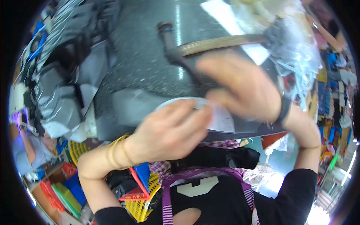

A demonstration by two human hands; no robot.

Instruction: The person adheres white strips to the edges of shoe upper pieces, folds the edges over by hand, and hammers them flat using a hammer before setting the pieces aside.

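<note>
My left hand is closed, its fingers curled at a thin pale curved piece near the table's front edge. The piece looks like cut sheet material, and much of it is hidden under my hands. Just right of it my right hand is raised and smeared by motion, so its grip cannot be made out. Beyond my hands lies a hammer with a dark metal head and a wooden handle. A flat grey piece rests left of my left hand.
Stacked dark and grey cut pieces fill the table's left side. Clear plastic bags and a white sheet lie at the far right. Below the table stand a yellow basket and coloured bins. Other people work at both sides.
</note>
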